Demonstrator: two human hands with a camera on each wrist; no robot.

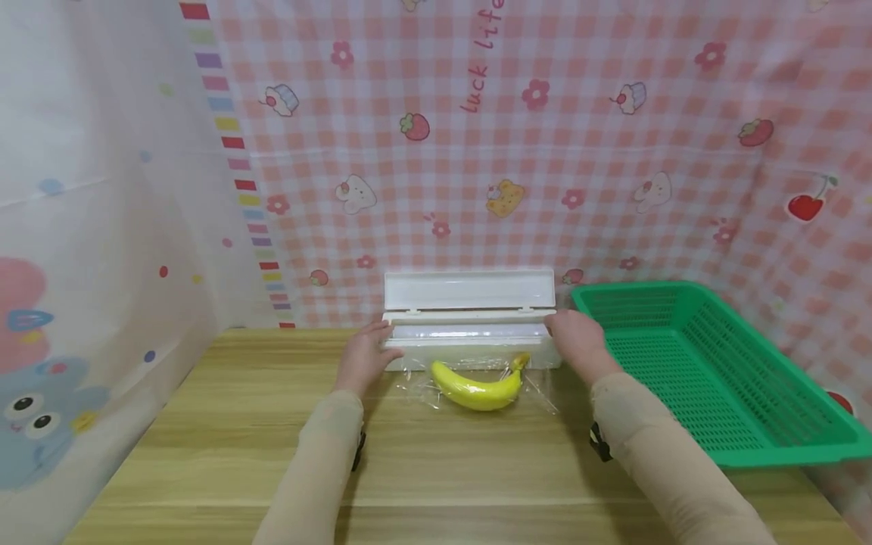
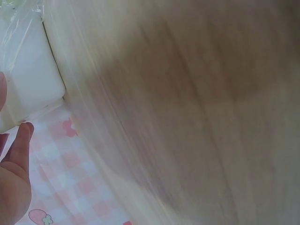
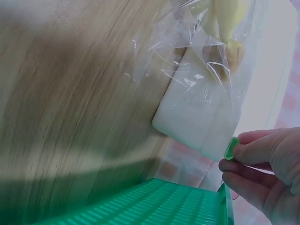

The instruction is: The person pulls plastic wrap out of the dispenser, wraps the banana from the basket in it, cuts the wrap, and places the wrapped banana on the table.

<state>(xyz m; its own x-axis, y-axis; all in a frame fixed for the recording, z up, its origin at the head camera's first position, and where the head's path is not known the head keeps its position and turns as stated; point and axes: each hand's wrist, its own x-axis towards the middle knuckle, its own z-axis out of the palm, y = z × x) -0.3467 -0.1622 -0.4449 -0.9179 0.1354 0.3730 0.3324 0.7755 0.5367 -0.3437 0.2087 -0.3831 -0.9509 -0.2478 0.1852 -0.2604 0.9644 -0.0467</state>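
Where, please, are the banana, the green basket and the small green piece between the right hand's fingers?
Banana [image 1: 478, 393]: head view, middle of its yellow body.
Green basket [image 1: 674, 378]: head view, bare mesh floor.
Small green piece [image 3: 231, 148]: right wrist view, middle of its visible side.

There's 1 banana [image 1: 477, 390], 1 dispenser [image 1: 424, 353], 1 basket [image 1: 695, 386].

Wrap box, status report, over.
Left hand holding left end, right hand pinching green tab. Wrap box lid open. Banana, clear film in front.
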